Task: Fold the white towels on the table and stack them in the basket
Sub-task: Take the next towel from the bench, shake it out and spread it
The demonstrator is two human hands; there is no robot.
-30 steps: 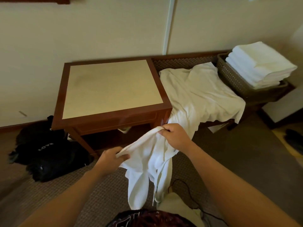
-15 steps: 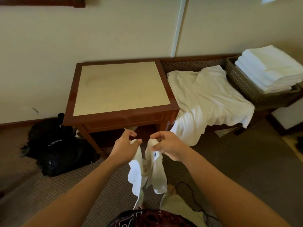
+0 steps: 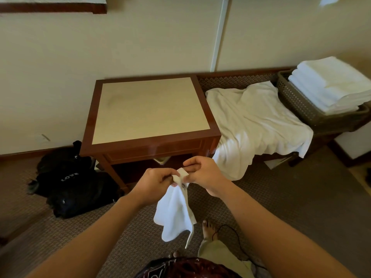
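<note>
Both my hands pinch the top of one small white towel (image 3: 176,209), and the two grips meet in front of me: my left hand (image 3: 155,182) curls its fingers round one corner, my right hand (image 3: 202,175) pinches the other between thumb and fingers, the corners touching. A second ago my hands were well apart with the top edge stretched between them; now they have come together, so the cloth hangs doubled in a narrow drape below my knuckles, over the carpet and near my bare foot (image 3: 208,227). I take that as the first fold made in the air, with more folds to do before this one can go anywhere.

Just beyond my hands stands the worktop (image 3: 150,109), its pale top bare where I can see it. To its right a large rumpled towel (image 3: 255,125) lies spread over a low bench and spills off the front edge, not yet folded. Further right sits the basket (image 3: 295,101), with a pile of folded towels (image 3: 331,83) rising above its rim.

I cannot tell whether the hanging edges line up, since the layers hide each other. The basket is cut off at the frame edge, so its depth and the count of the pile stay unclear. A black bag (image 3: 70,181) lies on the floor to the left.
</note>
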